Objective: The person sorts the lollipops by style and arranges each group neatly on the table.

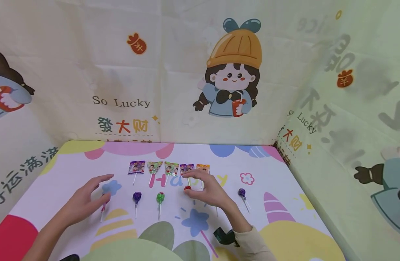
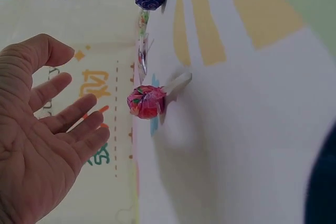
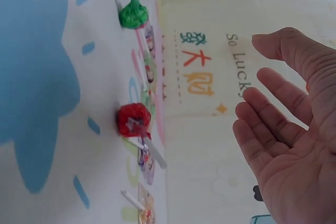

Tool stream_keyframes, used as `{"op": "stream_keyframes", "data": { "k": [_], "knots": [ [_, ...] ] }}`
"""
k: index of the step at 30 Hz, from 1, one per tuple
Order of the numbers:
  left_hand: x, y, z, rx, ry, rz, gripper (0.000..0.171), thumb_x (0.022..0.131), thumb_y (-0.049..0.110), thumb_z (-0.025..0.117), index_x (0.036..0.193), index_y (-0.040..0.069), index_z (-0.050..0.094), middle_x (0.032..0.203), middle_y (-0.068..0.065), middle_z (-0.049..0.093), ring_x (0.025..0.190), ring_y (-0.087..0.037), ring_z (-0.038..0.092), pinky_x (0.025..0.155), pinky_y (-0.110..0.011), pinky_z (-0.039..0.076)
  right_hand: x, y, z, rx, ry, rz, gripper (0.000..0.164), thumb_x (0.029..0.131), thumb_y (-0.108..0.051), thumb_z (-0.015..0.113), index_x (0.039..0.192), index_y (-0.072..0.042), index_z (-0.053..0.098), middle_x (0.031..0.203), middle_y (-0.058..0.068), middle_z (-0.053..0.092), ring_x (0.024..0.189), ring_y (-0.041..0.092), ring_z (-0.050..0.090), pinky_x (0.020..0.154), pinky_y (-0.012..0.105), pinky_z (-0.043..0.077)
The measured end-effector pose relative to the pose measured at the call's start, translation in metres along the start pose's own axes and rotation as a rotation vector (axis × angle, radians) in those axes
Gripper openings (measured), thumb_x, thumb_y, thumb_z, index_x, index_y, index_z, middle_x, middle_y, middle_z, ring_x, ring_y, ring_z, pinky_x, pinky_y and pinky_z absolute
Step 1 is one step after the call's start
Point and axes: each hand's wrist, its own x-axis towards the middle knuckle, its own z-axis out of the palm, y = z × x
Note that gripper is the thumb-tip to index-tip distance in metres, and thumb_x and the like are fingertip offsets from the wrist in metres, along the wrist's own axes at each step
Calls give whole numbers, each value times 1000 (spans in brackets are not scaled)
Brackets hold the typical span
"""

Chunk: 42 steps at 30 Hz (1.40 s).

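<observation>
My left hand [image 1: 85, 203] hovers with fingers spread over a pink-wrapped lollipop [image 2: 147, 102], which lies on the table and is partly covered by the hand in the head view. My right hand [image 1: 209, 188] is held above the table, thumb and fingers apart. Below its fingertips in the head view shows a red-wrapped lollipop [image 3: 134, 119], stick lying to one side. Neither palm holds anything in the wrist views. Between the hands lie a purple round lollipop [image 1: 136, 197] and a green round lollipop [image 1: 160, 198]. A white stick [image 1: 217, 211] shows beneath the right wrist, its head hidden.
Farther back, several flat-wrapped lollipops form a row, from a purple packet [image 1: 136, 167] to an orange packet [image 1: 203, 168]. Another purple round lollipop [image 1: 241, 193] lies to the right. The patterned table [image 1: 219, 159] meets a printed cloth backdrop [image 1: 177, 83] behind and at the sides.
</observation>
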Motion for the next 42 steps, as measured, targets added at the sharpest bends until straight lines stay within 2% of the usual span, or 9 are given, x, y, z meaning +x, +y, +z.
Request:
{"op": "stream_keyframes", "data": {
  "k": [12,14,19,24,31,34,37,39,42],
  "knots": [
    [-14,-8,-2,14,26,-18,65,97,27,71,153,9,41,148,-27,46,132,-53,42,98,-75,41,11,-4,19,45,-47,-24,45,90,-15,79,132,-10,65,133,-1,65,129,17,57,107,52,48],
    [-15,-11,-3,19,45,7,64,96,25,72,151,9,44,147,-25,49,131,-50,45,105,-54,48,13,-5,23,51,-57,-7,45,90,-16,79,132,-11,65,133,-1,64,128,17,57,106,54,48],
    [-19,-18,-4,43,61,30,62,96,24,73,150,10,46,145,-22,51,128,-46,49,88,-11,46,18,-9,33,66,-93,10,45,90,-17,78,133,-12,65,135,0,63,128,21,58,105,55,49],
    [-22,-25,-3,31,65,42,62,96,24,73,150,12,46,144,-21,52,126,-41,49,85,1,32,24,-9,44,80,-121,-34,43,91,-15,77,132,-10,65,133,1,65,127,18,57,108,50,48],
    [-24,-32,0,-28,113,127,59,94,15,74,147,8,48,140,-21,55,120,23,32,91,6,25,31,-9,59,83,-141,-45,45,91,-17,78,134,-14,64,136,-2,64,129,14,56,109,42,48],
    [-25,-32,0,-10,89,85,60,95,19,74,148,9,47,140,-21,55,127,10,38,97,-1,33,34,-11,64,80,-154,-40,44,91,-18,78,133,-13,65,134,-1,65,127,22,58,108,43,48],
    [-24,-32,0,4,34,12,63,95,23,74,150,8,45,142,-23,54,133,-23,44,110,-39,46,38,-12,70,77,-169,-46,43,92,-18,77,132,-11,65,133,2,65,125,29,59,108,44,48],
    [-24,-31,0,1,1,-23,66,95,24,74,150,6,43,143,-25,53,130,-43,43,103,-66,43,41,-14,75,67,-178,-45,42,92,-19,76,132,-12,65,132,1,65,125,24,59,109,41,47],
    [-22,-29,2,-12,-20,-47,67,94,24,75,149,4,44,143,-27,52,133,-49,41,98,-77,37,44,-15,83,40,-189,-50,42,93,-21,76,133,-11,64,133,-2,66,126,15,58,108,37,48]
  ]
}}
